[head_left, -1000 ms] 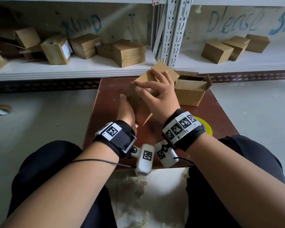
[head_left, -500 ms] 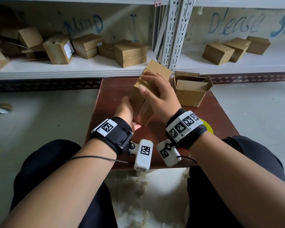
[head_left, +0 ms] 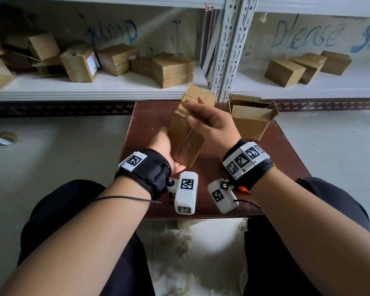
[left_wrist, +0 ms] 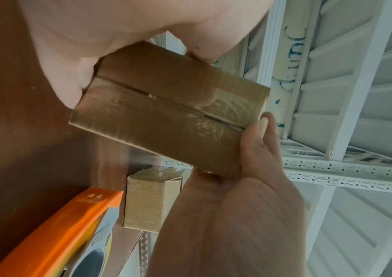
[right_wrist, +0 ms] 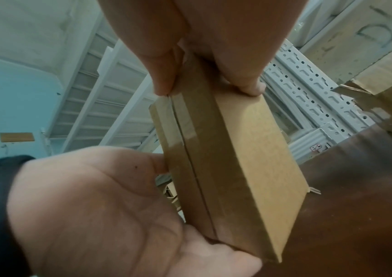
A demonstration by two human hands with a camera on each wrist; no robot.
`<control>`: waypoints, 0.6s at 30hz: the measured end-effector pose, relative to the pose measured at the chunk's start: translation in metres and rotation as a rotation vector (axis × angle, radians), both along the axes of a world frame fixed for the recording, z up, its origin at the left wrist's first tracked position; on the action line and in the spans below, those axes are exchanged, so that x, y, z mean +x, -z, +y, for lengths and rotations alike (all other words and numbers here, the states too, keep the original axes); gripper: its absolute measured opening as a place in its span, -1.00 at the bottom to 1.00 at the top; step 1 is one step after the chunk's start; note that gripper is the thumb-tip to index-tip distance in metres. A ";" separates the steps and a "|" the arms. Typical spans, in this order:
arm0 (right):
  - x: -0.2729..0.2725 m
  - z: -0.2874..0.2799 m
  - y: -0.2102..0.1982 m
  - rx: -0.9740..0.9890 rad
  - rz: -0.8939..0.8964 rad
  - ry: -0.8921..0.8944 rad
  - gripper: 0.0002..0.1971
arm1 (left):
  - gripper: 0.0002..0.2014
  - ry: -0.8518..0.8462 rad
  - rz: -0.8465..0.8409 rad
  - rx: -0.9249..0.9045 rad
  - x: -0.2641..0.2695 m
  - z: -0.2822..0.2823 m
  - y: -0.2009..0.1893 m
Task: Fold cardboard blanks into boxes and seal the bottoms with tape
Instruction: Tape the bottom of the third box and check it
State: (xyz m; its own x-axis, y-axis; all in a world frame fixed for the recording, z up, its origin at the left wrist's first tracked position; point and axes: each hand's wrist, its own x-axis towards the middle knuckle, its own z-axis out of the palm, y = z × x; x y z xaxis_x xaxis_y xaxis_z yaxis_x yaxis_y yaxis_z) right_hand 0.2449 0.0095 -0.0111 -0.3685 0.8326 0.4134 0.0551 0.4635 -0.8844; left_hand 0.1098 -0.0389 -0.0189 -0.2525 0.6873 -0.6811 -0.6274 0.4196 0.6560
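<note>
A small cardboard box (head_left: 184, 133) is held tilted above the brown table (head_left: 286, 150), its long side running away from me. Glossy tape covers the flap seam on one face (left_wrist: 166, 112). My left hand (head_left: 165, 144) cups the near lower end, thumb on one edge (left_wrist: 259, 129) and fingers behind the box. My right hand (head_left: 212, 124) pinches the far upper end between thumb and fingers (right_wrist: 202, 56). In the right wrist view the taped seam (right_wrist: 190, 168) runs down the narrow face, and the left palm (right_wrist: 95, 206) lies below it.
A second box (head_left: 250, 122) with open flaps stands on the table's back right. An orange tape dispenser (left_wrist: 55, 234) lies on the table near my right wrist. A tape roll (head_left: 5, 137) sits on the floor at left. Shelves behind hold several boxes (head_left: 173, 69).
The box has been turned and stood more upright between the hands. My right hand has slid from lying over the box's top face to pinching its far end.
</note>
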 end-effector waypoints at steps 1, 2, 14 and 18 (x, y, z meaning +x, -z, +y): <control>0.001 0.001 0.000 -0.022 0.012 0.029 -0.67 | -0.58 0.005 0.005 0.000 0.000 0.000 0.000; 0.002 0.002 0.000 -0.031 0.016 0.074 -0.70 | -0.60 0.019 0.029 -0.004 0.001 0.000 -0.001; 0.012 0.020 -0.002 -0.226 0.162 0.407 -0.80 | -0.73 -0.188 0.539 0.200 -0.003 0.002 -0.003; 0.018 0.020 -0.005 -0.469 0.307 0.372 -0.78 | -0.77 -0.239 0.436 0.212 -0.007 0.000 -0.005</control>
